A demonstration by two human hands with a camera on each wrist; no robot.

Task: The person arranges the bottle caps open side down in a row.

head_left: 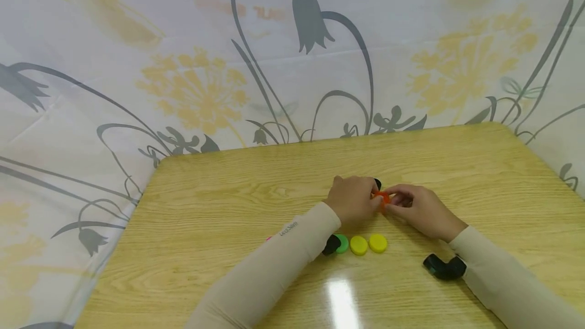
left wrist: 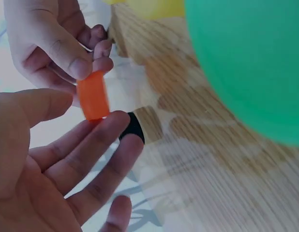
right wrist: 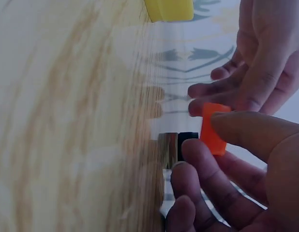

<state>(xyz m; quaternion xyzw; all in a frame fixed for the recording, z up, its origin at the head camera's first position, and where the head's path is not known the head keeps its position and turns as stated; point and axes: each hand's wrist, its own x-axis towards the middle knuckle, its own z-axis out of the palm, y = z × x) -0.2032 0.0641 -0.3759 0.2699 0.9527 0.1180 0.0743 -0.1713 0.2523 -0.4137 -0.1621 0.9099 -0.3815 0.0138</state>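
Observation:
Between both hands is a small orange cap (head_left: 383,198), held above the wooden table. My right hand (head_left: 422,212) pinches it, with the thumb laid across its side in the right wrist view. My left hand (head_left: 354,199) grips it from the opposite side, its thumb and fingertips at the edge of the orange cap (left wrist: 93,95). The lower fingers of both hands are loosely spread. Just behind the cap a small black piece (head_left: 377,184) stands on the table, partly hidden by the left hand.
Nearer than the hands, two yellow caps (head_left: 358,245) and a green cap (head_left: 342,243) lie in a row. A bit of pink (head_left: 268,238) shows past the left sleeve. Black pieces sit by the left sleeve and the right sleeve (head_left: 484,268). A patterned cloth (head_left: 192,90) hangs behind the table.

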